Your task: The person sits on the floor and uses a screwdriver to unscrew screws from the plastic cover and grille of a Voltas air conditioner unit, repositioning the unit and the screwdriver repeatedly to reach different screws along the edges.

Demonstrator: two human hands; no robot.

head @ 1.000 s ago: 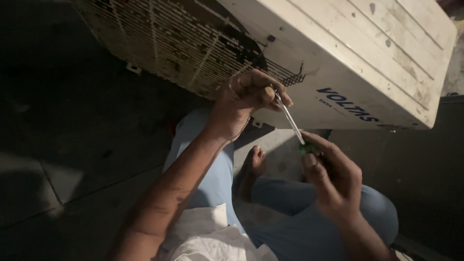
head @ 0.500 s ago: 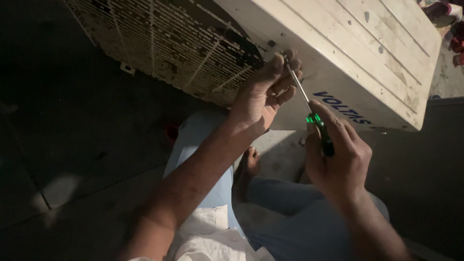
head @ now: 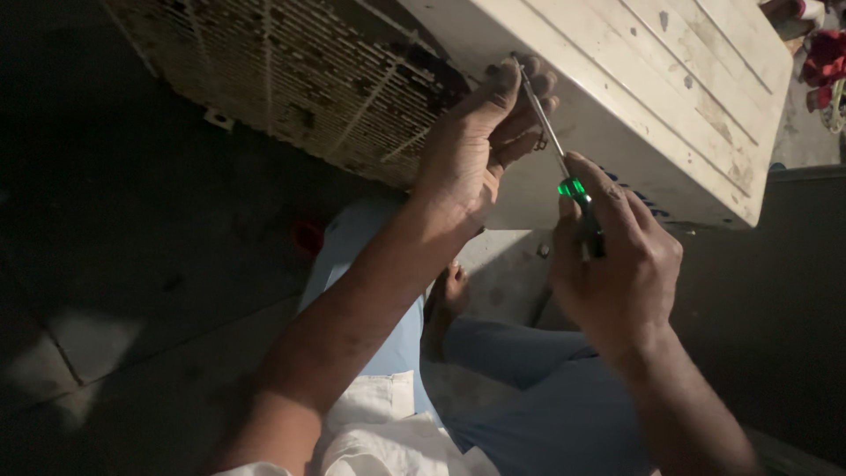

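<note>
A person's right hand (head: 617, 264) is gripping a green-handled screwdriver (head: 564, 163), fingers closed around it, while the left hand (head: 476, 145), fingers curled, is steadying its tip against the white air-conditioner casing (head: 670, 106).

You have one label in view: dark blue lettering (head: 636, 196) printed on the white side panel (head: 617, 115) of the air-conditioner unit, near its lower edge, mostly hidden behind your right hand (head: 617, 264); no packages, signs or screens show
</note>
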